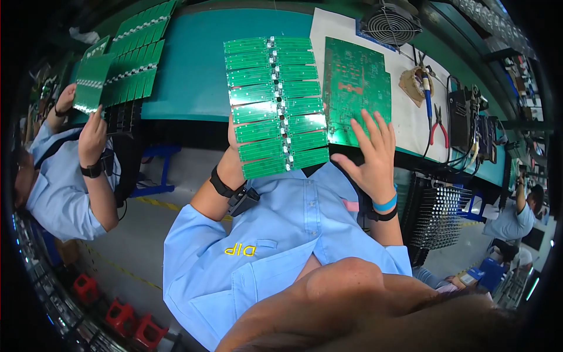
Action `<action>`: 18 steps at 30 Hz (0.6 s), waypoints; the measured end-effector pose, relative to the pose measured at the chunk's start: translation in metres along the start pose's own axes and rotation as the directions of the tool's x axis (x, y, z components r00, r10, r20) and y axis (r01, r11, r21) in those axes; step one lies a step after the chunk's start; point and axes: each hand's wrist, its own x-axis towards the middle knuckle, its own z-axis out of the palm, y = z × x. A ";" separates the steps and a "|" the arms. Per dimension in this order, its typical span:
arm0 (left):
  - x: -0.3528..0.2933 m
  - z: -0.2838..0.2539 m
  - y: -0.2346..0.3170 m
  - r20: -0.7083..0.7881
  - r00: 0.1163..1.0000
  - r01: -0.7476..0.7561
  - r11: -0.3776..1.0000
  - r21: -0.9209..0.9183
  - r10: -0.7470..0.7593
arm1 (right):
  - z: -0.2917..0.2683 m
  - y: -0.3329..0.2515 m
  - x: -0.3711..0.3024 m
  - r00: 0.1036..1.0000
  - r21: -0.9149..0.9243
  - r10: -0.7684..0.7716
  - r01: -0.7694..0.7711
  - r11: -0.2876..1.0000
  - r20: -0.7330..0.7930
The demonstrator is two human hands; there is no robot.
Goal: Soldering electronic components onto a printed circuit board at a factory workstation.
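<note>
A green circuit board panel (252,134), made of many slim strips with a column of small white and dark components down its middle, is held up over the table's near edge. My left hand (233,141) grips it by its lower left side, with most of the fingers hidden behind the panel. To its right, a larger green circuit board (355,64) lies on a white sheet (410,132). My right hand (375,155) is open, fingers spread, at that board's lower right corner. Nothing is in it; whether the fingertips touch the board I cannot tell.
A round-grilled fan (390,26) stands behind the larger board. Rightward are a blue-handled soldering iron (427,88), red-handled pliers (438,129) and black boxes (461,111) with cables. At left, a co-worker (70,188) holds a green board beside stacked panels (138,53).
</note>
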 end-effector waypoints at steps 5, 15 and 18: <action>0.001 0.016 -0.002 -0.087 0.993 -0.065 0.975 0.213 0.085 | 0.026 -0.003 0.000 0.985 -0.036 0.146 -0.143 0.989 0.090; 0.026 0.000 -0.005 -0.345 0.914 -0.019 0.873 0.488 0.213 | 0.021 0.030 -0.014 0.936 0.378 0.204 -0.084 0.922 -0.289; 0.055 -0.005 -0.019 -0.235 0.964 -0.024 0.924 0.382 0.123 | 0.014 0.031 -0.020 0.896 0.489 0.271 -0.071 0.869 -0.352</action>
